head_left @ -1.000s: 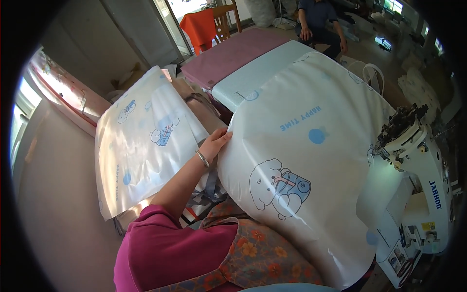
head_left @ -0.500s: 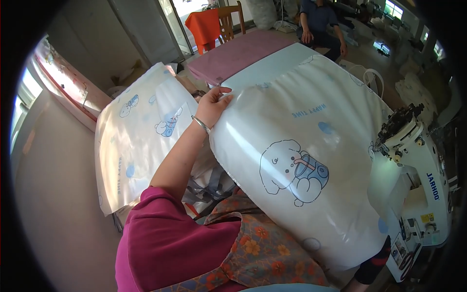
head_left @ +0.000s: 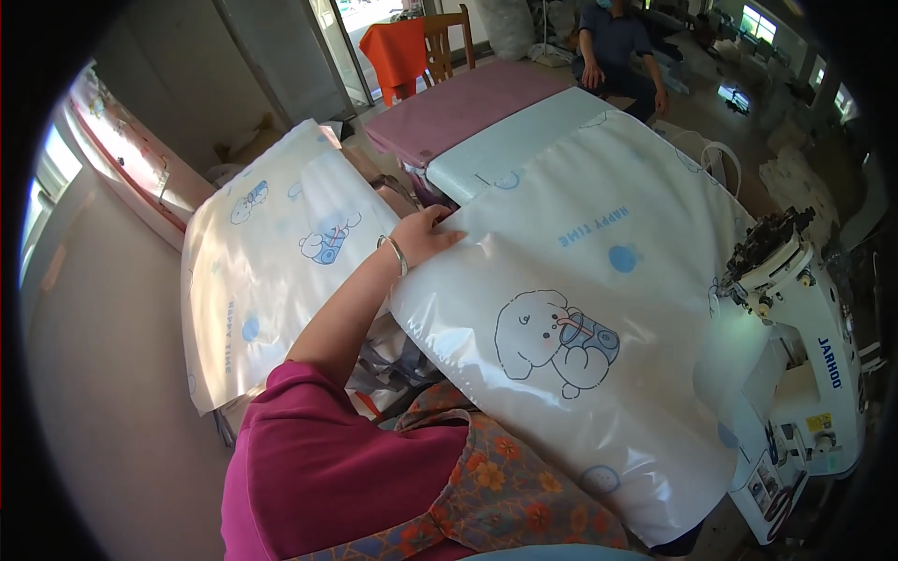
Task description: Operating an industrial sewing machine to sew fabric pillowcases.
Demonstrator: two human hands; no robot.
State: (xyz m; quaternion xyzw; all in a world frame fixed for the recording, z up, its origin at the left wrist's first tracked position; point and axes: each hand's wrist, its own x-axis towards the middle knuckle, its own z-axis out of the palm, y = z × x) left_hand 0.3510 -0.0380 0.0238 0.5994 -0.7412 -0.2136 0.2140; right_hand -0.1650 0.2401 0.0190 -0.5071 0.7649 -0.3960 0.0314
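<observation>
The left hand (head_left: 426,238) lies on the far left corner of a large white bag (head_left: 580,309), fingers curled over its edge and pinching the glossy film; a bangle sits on the wrist just behind the grip. The right hand is out of sight, so I cannot tell whether it holds anything. The bag spreads from the grip out to the right and down toward the lap, printed with a cartoon dog and blue dots, and its far side reaches a white sewing machine (head_left: 800,346). Beyond the grip sits a pale blue pad (head_left: 524,140) and past it a pink pad (head_left: 468,103). To the left of the grip a second printed bag (head_left: 271,280) lies draped over a stand.

The bag looks light, limp and slick: it gleams like thin plastic, bulges softly and creases at the pinch. It will likely slide over the lap and sag wherever unsupported. A corner or seamed edge looks like the best hold, with fingers folded over the rim, since a flat palm would slip. A seated person (head_left: 613,47) is well beyond the pads
</observation>
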